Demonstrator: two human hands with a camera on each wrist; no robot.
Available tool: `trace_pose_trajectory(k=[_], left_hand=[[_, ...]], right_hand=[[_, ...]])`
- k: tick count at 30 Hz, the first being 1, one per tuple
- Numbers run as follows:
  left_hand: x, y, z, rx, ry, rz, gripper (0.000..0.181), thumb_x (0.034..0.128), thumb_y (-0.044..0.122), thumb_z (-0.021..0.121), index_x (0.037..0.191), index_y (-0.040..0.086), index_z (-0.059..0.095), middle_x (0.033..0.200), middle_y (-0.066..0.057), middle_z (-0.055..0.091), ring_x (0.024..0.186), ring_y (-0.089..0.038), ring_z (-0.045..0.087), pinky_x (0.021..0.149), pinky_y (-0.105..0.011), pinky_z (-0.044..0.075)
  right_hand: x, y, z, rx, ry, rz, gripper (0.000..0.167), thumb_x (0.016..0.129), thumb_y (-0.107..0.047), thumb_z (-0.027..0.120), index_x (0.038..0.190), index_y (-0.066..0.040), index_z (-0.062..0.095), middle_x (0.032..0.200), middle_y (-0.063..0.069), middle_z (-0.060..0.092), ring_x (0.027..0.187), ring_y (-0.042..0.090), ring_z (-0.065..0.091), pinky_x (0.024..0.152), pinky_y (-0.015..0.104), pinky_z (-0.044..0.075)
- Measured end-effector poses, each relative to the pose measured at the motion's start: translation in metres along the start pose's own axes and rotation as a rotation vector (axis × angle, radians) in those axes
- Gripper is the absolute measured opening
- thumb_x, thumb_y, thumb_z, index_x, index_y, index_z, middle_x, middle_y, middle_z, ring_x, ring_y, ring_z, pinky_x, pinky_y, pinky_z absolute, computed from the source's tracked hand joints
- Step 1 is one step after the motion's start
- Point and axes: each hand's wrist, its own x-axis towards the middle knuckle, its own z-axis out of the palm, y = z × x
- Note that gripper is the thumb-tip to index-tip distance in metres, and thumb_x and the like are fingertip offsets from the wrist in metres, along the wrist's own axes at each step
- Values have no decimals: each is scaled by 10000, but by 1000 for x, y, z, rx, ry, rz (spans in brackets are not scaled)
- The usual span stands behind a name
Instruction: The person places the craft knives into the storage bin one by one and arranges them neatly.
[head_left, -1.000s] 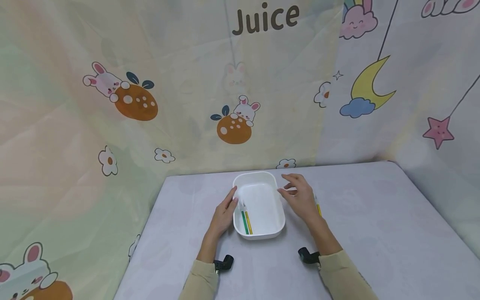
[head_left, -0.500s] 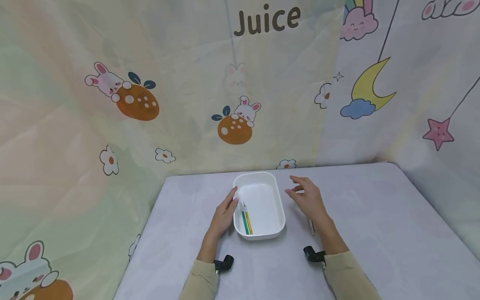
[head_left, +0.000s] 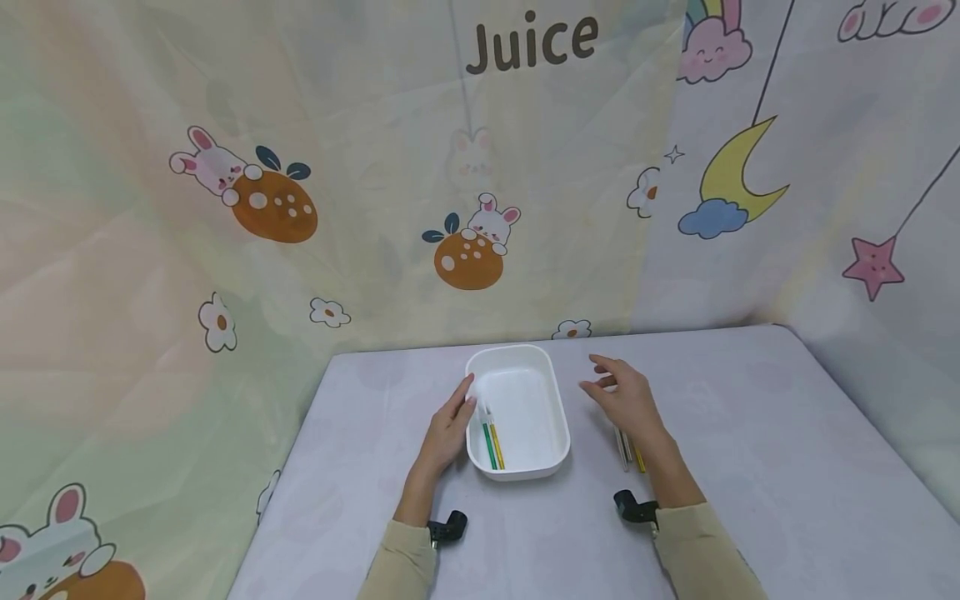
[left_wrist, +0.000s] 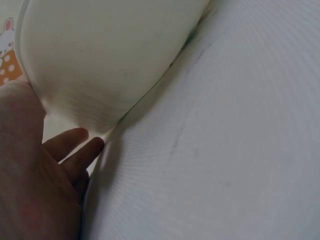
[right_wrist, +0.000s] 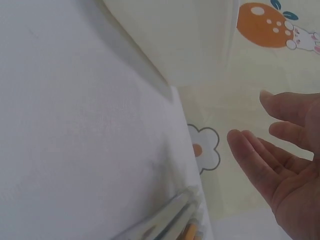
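A white rectangular tray (head_left: 531, 400) stands on the table. Inside, along its left side, lie a green pen-like stick (head_left: 490, 446) and a yellow one (head_left: 497, 447), both with pale ends. My left hand (head_left: 446, 429) holds the tray's left side, thumb over the rim and fingers along the outer wall. To the right of the tray, apart from it, my right hand (head_left: 624, 402) hovers with nothing between thumb and fingers. Partly hidden under its wrist are more slim sticks, silvery ones (head_left: 623, 450) and a yellow one (head_left: 640, 461); their pale ends (right_wrist: 175, 215) show blurred in the right wrist view.
A pale cloth covers the table (head_left: 750, 467). Behind it hangs a printed curtain (head_left: 360, 208) with rabbits, a moon and a star. Black wrist cameras (head_left: 448, 527) sit on both forearms.
My right hand has drawn away from the tray's right rim, moving right and slightly towards me. The silvery sticks have come into sight beneath it. My left hand and the tray stay put.
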Motion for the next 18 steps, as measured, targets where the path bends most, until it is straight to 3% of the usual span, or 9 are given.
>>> trace_pose_trajectory(k=[6, 12, 18], left_hand=[[0, 1, 0, -2, 2, 2, 474, 1095, 478, 461, 1560, 516, 377, 1657, 196, 347, 1573, -142, 308, 1286, -503, 275], [-1, 1, -1, -1, -3, 6, 497, 1088, 516, 454, 1579, 478, 379, 1660, 191, 341, 1575, -145, 304, 1288, -495, 272], [-1, 0, 0, 4, 4, 6, 489, 1096, 479, 456, 1579, 470, 381, 1664, 186, 339, 1576, -143, 302, 1287, -495, 271]], right_hand=[[0, 3, -4, -27, -31, 53, 592, 990, -246, 731, 1525, -108, 519, 1354, 213, 629, 1114, 344, 680, 816, 416, 651], [1, 6, -8, -46, -90, 104, 577, 983, -212, 735, 1500, -55, 531, 1311, 248, 637, 950, 278, 727, 725, 322, 655], [-1, 11, -13, -84, -160, 145, 568, 987, -230, 721, 1484, -24, 540, 1303, 282, 638, 823, 225, 726, 707, 341, 647]])
